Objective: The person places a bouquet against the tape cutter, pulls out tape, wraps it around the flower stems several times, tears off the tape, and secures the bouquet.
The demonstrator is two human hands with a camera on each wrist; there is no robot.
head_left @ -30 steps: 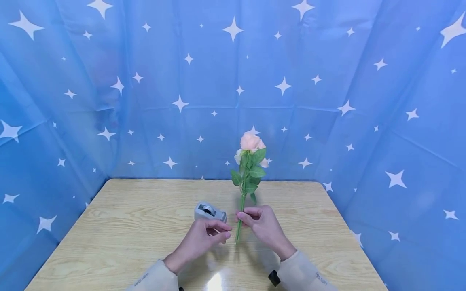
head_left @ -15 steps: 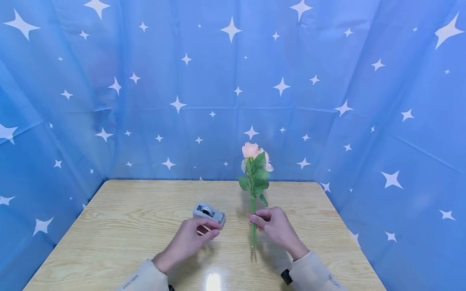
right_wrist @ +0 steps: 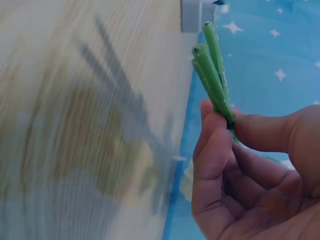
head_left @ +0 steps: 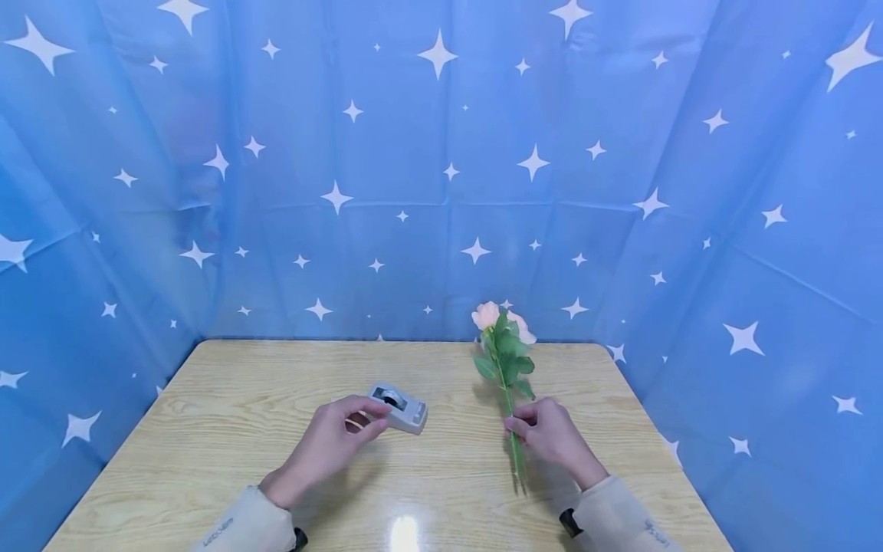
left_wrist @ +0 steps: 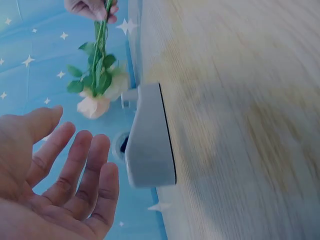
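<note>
My right hand (head_left: 552, 438) pinches the green stems of a small bunch of pale pink roses (head_left: 486, 315) between thumb and fingers. The bunch leans over the right part of the table, blooms toward the back and leaves (head_left: 509, 354) below them. In the right wrist view the cut stem ends (right_wrist: 210, 75) stick out past the fingertips. A grey tape dispenser (head_left: 411, 414) sits on the table left of the roses. Close beside it, my left hand (head_left: 329, 435) hovers with loosely bent fingers, holding nothing; the left wrist view shows its palm facing the dispenser (left_wrist: 150, 145).
Both hands are over a light wood-grain table (head_left: 228, 414) with rounded far corners. Blue curtains (head_left: 386, 138) with white stars close off the back and both sides. A bright light reflection lies near the table's front.
My right hand has carried the roses to the right and lower, tipping the blooms. My left hand has drawn back leftward, away from the stems. The tape dispenser stays put.
</note>
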